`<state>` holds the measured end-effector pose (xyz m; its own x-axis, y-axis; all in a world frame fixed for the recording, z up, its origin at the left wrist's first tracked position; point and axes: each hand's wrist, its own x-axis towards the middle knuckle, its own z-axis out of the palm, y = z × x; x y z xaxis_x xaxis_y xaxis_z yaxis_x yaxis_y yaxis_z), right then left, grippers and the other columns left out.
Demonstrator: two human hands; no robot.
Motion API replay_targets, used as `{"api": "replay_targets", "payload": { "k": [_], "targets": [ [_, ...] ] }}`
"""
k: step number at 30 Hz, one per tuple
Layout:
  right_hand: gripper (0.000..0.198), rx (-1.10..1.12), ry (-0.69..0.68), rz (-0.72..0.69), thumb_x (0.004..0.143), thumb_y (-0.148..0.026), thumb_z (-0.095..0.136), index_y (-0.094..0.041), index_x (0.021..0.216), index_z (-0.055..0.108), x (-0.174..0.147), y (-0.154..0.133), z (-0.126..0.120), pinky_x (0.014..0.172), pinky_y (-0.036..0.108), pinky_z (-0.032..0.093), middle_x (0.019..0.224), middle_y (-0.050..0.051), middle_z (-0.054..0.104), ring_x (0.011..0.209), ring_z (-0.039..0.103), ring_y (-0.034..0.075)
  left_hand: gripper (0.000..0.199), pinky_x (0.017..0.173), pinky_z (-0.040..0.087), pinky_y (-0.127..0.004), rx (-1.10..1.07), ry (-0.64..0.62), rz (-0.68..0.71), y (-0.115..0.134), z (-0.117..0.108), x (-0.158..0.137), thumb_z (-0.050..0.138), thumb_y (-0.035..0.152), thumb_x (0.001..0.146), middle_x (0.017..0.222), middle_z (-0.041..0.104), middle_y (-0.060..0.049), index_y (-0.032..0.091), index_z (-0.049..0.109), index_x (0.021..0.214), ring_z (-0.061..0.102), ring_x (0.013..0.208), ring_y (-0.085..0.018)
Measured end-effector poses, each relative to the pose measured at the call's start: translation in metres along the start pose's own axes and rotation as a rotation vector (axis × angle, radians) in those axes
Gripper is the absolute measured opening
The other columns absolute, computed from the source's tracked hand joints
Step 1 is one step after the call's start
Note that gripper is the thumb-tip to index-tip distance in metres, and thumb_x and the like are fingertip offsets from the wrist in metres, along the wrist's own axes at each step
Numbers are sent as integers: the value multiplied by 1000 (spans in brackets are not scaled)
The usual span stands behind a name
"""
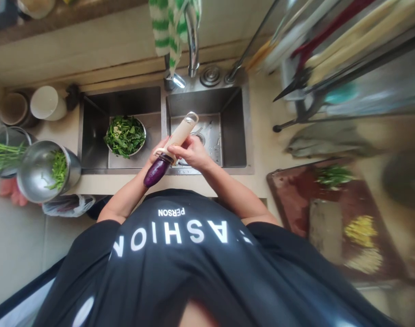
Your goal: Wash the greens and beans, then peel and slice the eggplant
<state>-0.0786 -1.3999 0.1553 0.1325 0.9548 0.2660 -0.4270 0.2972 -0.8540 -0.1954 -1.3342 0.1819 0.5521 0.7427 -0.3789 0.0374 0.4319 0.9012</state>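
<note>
Over the front edge of the sink, my left hand (157,149) is closed around a dark purple eggplant (156,172), whose rounded end points toward my body. Most of those fingers are hidden behind the eggplant and the tool. My right hand (195,153) grips a peeler (182,131) with a thick white handle and a shiny metal end cap. The peeler's head lies against the eggplant's upper part; the blade itself is hard to make out. Below both hands are the two steel basins, the right basin (232,131) having water drops on its floor.
A bowl of chopped leafy greens (125,136) stands in the left basin. Left of the sink are a steel pot (37,170) and a white bowl (48,103). A faucet (193,41) rises behind. On the right, a cutting board (292,200) bears a cleaver (326,229) and chopped ingredients.
</note>
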Motion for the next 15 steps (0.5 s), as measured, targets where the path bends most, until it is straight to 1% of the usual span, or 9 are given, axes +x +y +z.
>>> {"api": "replay_targets", "payload": {
  "k": [2, 5, 9, 13, 15],
  "targets": [
    [61, -14, 11, -5, 57, -65, 89, -17, 83, 63, 3, 1, -3, 55, 27, 48, 69, 0, 63, 61, 57, 13, 18, 49, 45, -25, 28, 0, 43, -4, -3, -3, 54, 24, 92, 55, 57, -2, 11, 65, 99, 55, 50, -16],
    [60, -30, 46, 15, 57, -67, 89, -18, 79, 61, 8, 4, -12, 49, 26, 42, 67, -1, 61, 55, 52, 11, 18, 50, 45, -26, 57, -36, 26, -11, -11, -6, 51, 19, 88, 59, 61, -5, 9, 65, 94, 58, 52, -17],
    [60, -45, 67, 25, 57, -67, 89, -18, 77, 61, 12, 6, -19, 47, 25, 40, 64, -2, 59, 52, 48, 9, 24, 49, 45, -24, 2, -83, -36, -18, -16, -7, 48, 22, 89, 66, 65, -8, 9, 67, 94, 61, 57, -17],
    [60, -46, 53, 36, 57, -66, 89, -17, 78, 61, 12, 7, -19, 49, 25, 41, 65, -1, 59, 54, 50, 10, 23, 49, 46, -25, -12, -33, -68, -21, -21, -5, 49, 27, 91, 70, 67, -8, 12, 67, 89, 61, 56, -16],
    [59, -48, 53, 35, 58, -66, 89, -17, 77, 61, 13, 8, -17, 48, 25, 40, 63, -2, 58, 54, 49, 10, 27, 49, 47, -25, -18, -10, -101, -21, -24, -5, 47, 30, 94, 69, 67, -9, 12, 66, 87, 61, 54, -16]
  ]
}}
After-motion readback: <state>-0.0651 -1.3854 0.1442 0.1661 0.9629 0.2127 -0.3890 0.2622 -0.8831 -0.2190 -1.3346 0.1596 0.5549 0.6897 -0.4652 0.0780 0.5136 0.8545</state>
